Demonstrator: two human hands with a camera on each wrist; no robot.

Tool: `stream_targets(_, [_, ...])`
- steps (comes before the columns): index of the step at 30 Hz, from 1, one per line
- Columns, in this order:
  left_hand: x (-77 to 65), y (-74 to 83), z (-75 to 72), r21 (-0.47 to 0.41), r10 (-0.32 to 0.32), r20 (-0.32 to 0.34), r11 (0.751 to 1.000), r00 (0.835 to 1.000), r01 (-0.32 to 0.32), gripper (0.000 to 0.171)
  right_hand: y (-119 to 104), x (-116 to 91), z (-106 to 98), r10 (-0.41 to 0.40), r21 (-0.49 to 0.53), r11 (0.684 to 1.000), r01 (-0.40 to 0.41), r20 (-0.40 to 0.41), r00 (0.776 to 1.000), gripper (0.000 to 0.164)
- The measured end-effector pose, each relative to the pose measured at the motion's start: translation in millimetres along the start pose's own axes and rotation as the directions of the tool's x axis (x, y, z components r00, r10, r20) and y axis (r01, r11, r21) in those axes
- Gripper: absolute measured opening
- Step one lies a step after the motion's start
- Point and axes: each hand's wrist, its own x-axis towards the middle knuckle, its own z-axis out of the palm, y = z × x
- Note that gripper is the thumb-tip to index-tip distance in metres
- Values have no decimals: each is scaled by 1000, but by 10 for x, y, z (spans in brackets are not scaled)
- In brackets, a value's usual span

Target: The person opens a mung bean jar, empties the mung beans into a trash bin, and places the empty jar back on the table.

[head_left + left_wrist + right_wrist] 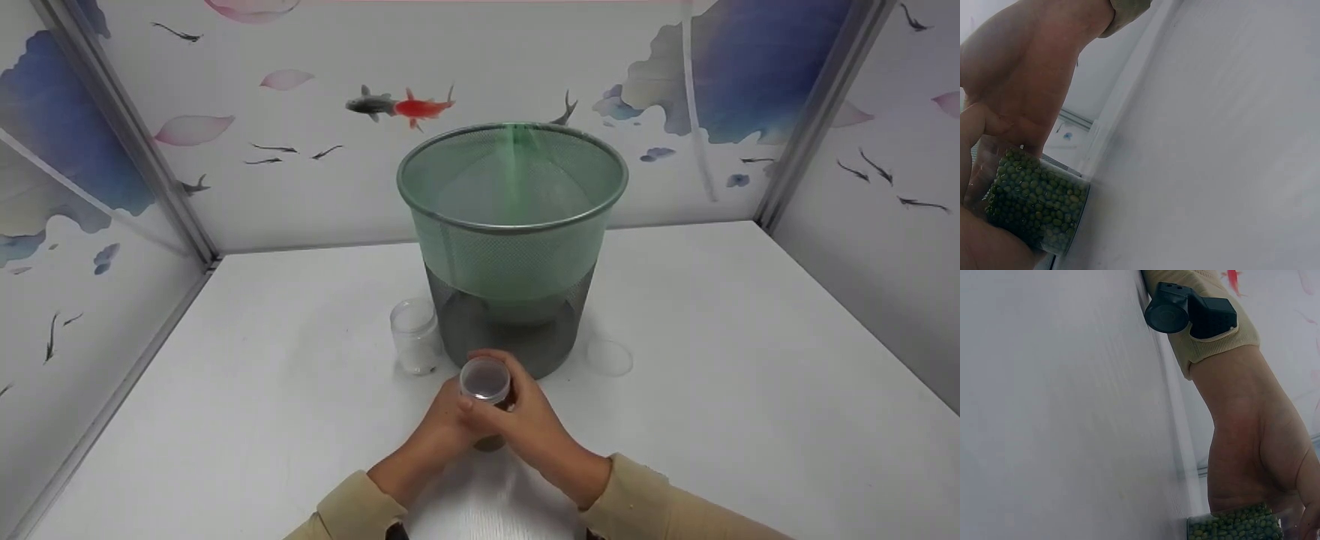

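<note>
Both hands are together around a clear jar point(1039, 205) of small green beans, low over the white table in front of the bin. My left hand point(450, 420) wraps the jar from the left. From the right, my right hand point(531, 412) curls around its upper part, thumb across the near side just under the clear lid point(485, 377). In the left wrist view the beans fill most of the jar, and its base is close to the tabletop. The right wrist view catches only part of the beans at its bottom edge.
Behind the hands stands a dark mesh wastebasket point(510, 330) with a green liner bag point(510, 259) over its rim. A second clear jar point(415, 341) stands to its left; a clear round lid point(609, 358) lies to its right. Printed panels point(300, 195) enclose the white table point(247, 420).
</note>
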Motion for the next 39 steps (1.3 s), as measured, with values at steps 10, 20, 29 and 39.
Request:
stream_targets(10, [12, -9, 1, 24, -2, -6, 1000, 1000, 3, 56, 7, -6, -5, -27, -10, 1000, 27, -31, 999, 70])
stream_targets(20, [16, -8, 3, 39, -5, -14, 999, 1000, 5, 63, 15, -7, -3, -41, -2, 999, 41, -37, 998, 68])
stream_targets(29, [25, -14, 8, 42, -18, -14, 999, 1000, 18, 63, 14, -2, 6, -35, 6, 999, 36, -39, 999, 66])
stream_targets(39, [23, -11, 12, 52, -27, -19, 998, 999, 28, 64, 15, 3, 11, -47, -15, 999, 46, -51, 998, 63])
